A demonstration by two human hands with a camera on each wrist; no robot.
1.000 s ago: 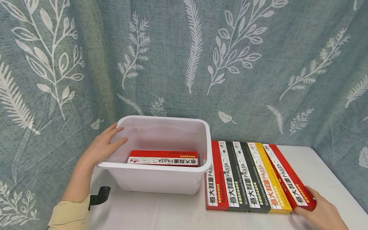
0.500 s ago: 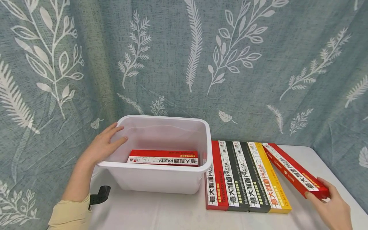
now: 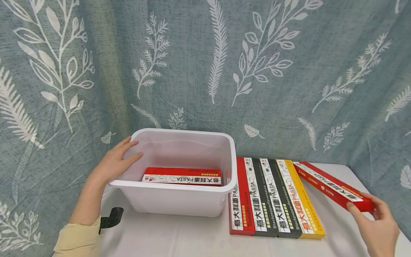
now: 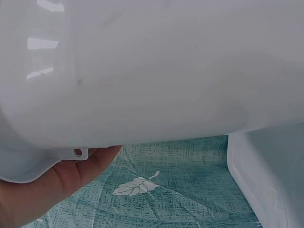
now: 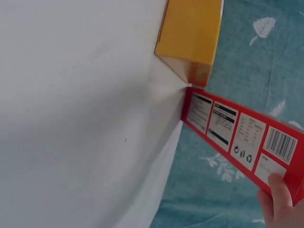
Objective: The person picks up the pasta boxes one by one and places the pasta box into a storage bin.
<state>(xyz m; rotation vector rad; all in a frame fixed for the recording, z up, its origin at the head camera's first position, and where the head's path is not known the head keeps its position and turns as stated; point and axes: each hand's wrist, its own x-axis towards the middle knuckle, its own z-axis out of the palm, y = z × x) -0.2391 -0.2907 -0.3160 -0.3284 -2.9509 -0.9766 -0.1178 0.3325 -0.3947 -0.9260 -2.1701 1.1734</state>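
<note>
My left hand (image 3: pixel 117 165) rests over the left rim of a white plastic bin (image 3: pixel 173 200), fingers spread and fairly straight. In the left wrist view, part of that hand (image 4: pixel 66 178) shows beside the rim, which has a small hole in it. A red pasta box (image 3: pixel 334 185) is held at its near end by my right hand (image 3: pixel 375 221), thumb on one side and fingers on the other. The box tilts, its near end raised and its far end low beside the yellow box. Its label side with a barcode faces the right wrist camera.
Inside the bin lies another red pasta box (image 3: pixel 183 176). Right of the bin, a row holds a red tomato sauce box (image 3: pixel 245 200), black pepper boxes (image 3: pixel 266 192) and a yellow chicken curry box (image 3: pixel 306 203). A patterned curtain (image 3: pixel 192 71) hangs behind the white table (image 3: pixel 167 239).
My right hand has raised the near end of the red box and swung it rightward, away from the row. The left hand has stayed on the bin's rim.
</note>
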